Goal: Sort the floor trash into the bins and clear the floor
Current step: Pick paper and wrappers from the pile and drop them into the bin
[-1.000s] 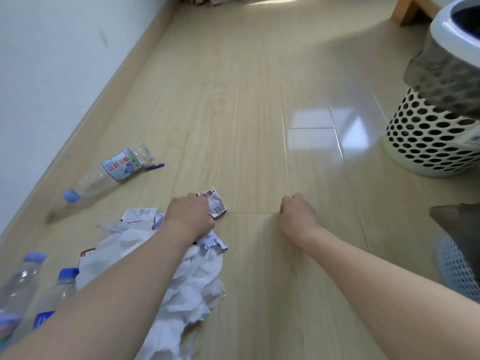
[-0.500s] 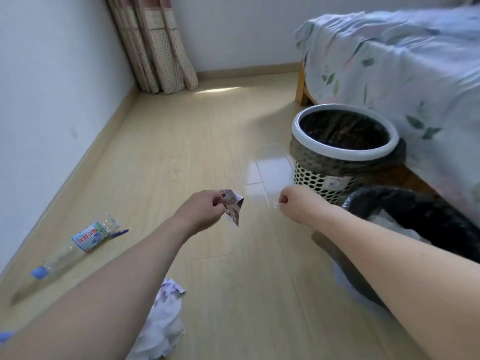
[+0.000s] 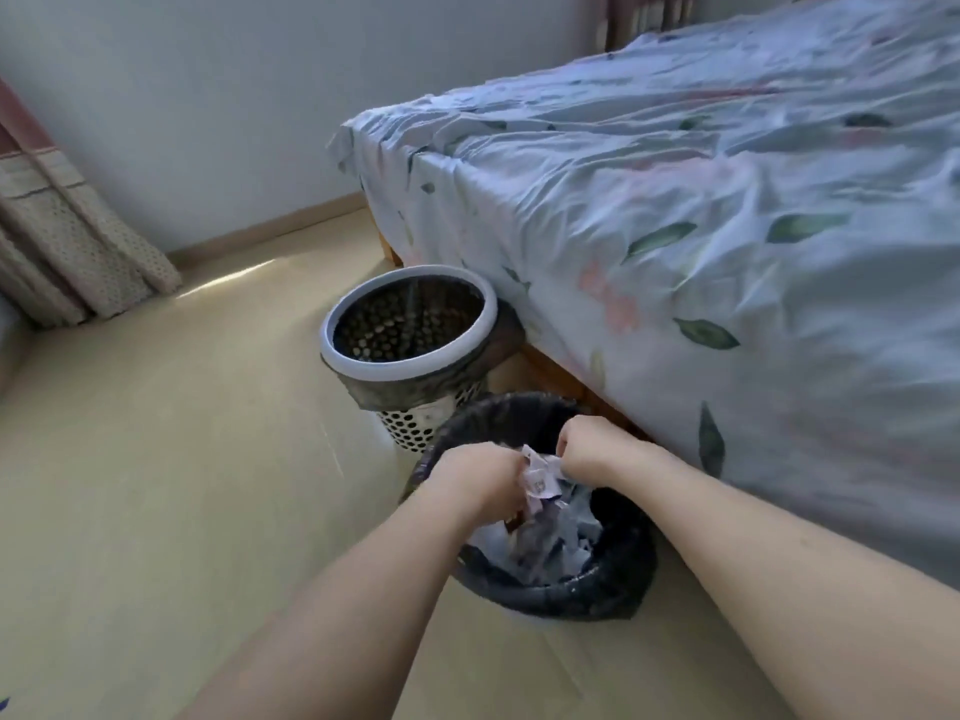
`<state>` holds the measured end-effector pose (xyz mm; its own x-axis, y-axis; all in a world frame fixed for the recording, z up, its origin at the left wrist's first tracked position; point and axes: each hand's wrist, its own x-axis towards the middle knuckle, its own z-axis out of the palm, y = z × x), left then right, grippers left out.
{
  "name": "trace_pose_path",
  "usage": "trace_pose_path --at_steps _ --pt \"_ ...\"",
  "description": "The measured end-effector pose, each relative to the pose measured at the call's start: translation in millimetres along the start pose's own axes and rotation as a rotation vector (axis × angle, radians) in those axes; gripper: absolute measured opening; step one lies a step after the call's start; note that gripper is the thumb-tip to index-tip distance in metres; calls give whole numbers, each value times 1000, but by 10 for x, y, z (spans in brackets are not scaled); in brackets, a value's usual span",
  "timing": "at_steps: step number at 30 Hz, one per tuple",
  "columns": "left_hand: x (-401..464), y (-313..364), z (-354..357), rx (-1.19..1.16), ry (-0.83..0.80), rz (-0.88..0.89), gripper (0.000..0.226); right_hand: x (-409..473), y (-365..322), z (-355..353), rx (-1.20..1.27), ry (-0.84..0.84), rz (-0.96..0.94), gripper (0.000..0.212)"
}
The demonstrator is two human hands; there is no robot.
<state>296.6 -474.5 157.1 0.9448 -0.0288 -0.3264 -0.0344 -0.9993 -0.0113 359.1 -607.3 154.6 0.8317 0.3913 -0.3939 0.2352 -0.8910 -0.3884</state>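
Observation:
My left hand (image 3: pixel 480 478) pinches a crumpled printed paper scrap (image 3: pixel 540 478) over the near bin (image 3: pixel 587 595), which has a black liner and holds several crumpled papers. My right hand (image 3: pixel 589 452) is curled into a fist just right of the scrap, above the same bin; whether it holds anything is hidden. Behind it stands a white perforated bin (image 3: pixel 332 350) with a dark liner, and nothing shows inside it.
A bed (image 3: pixel 701 241) with a leaf-patterned sheet fills the right side, close against both bins. Curtains (image 3: pixel 67 252) hang at the far left by the wall. Wooden floor (image 3: pixel 156 485) stretches to the left of the bins.
My left hand lifted the paper scrap off the floor and carried it right, over the near bin. My right hand moved along beside it. The bottles and paper pile left the view.

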Motion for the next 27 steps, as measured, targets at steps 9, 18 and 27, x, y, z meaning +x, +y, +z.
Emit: trace_pose_path --at_steps 9,18,27 --pt "241 -54 349 40 -105 16 42 240 119 182 -77 -65 -33 25" --pt "-1117 -1680 -115 -124 213 -275 39 -85 -1430 161 -206 171 -367 28" --pt "-3584 -3524 1148 -513 131 -808 24 -804 -3830 1847 -190 -128 -682 38"
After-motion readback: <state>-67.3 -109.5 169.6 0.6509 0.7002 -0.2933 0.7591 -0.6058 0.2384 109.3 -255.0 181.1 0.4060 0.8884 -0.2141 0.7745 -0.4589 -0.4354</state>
